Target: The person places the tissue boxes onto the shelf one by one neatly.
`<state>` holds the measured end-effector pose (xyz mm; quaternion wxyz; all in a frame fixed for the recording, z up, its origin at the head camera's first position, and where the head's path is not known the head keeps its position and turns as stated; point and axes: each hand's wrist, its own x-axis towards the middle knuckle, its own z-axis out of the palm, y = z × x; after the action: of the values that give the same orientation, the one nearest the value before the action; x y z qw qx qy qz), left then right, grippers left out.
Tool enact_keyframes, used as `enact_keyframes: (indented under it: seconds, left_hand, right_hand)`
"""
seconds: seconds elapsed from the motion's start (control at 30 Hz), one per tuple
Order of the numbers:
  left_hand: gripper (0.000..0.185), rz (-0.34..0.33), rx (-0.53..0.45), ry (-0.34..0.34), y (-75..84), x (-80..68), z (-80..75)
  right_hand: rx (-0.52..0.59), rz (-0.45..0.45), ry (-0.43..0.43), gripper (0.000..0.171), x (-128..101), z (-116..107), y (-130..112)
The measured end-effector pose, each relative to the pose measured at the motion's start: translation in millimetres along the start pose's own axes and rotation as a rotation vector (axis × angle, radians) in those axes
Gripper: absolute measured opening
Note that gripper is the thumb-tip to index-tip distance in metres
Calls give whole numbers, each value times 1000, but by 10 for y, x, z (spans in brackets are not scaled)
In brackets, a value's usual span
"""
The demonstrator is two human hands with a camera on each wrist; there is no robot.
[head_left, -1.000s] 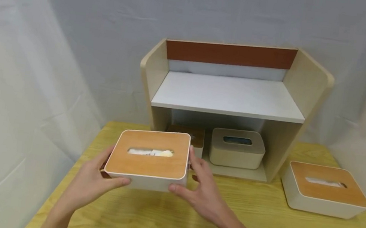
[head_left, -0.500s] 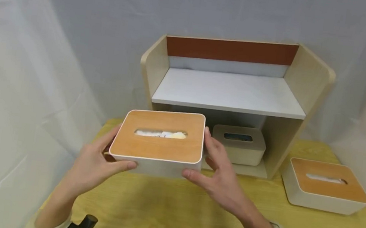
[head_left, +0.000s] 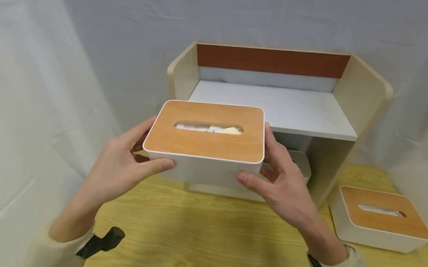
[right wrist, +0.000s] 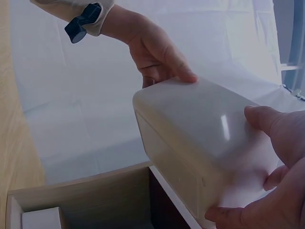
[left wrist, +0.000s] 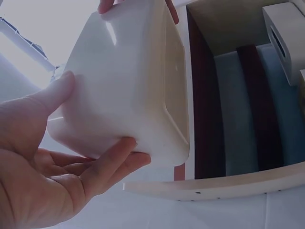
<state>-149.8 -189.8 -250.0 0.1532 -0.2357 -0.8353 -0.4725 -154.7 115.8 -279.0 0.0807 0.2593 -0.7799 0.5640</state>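
Observation:
Both hands hold up a white tissue box [head_left: 205, 143] with a wood-look lid and a slot showing pale contents. My left hand [head_left: 121, 162] grips its left end, thumb on the front face and fingers round the side. The right hand [head_left: 288, 181] grips the opposite end the same way. In the head view the box is raised in front of the shelf unit, overlapping the front edge of its white upper board [head_left: 303, 113]. Its smooth white side and underside show in the left wrist view, where the left fingers [left wrist: 112, 164] press the end wall.
Another wood-lidded tissue box [head_left: 386, 219] stands on the table [head_left: 202, 238] at the right. Inside the lower compartment, a beige-grey tissue box [head_left: 301, 163] is mostly hidden behind the right hand. The shelf's right side panel [head_left: 361, 93] rises beside the upper board.
Both hands have lifted the tissue box upward and slightly right, from low before the lower compartment to the height of the upper board. The box at the right has stayed put.

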Motion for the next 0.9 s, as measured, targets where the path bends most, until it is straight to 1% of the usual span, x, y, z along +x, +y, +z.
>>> enact_keyframes:
  seconds: [0.27,0.37,0.5,0.57,0.63,0.73,0.9]
  left_hand:
    - [72,-1,-16,6,64,200,-4]
    - [71,-5,11,18,70,265,1]
    - [69,8,59,40,68,344,17]
    - [68,11,68,48,61,386,25]
    - [68,0,69,55,50,433,32]
    - [67,-20,62,63,29,505,52]
    - [66,-17,31,78,-38,615,102]
  right_hand:
    - [-26,43,17,96,142,-151,-54]
    - [-44,55,10,95,208,-196,-44]
    - [-25,59,1,93,290,-246,-23]
    - [-9,55,5,92,331,-264,-14]
    - [4,47,13,92,371,-280,-3]
    - [19,64,24,91,429,-299,22]
    - [7,100,34,88,514,-329,94]
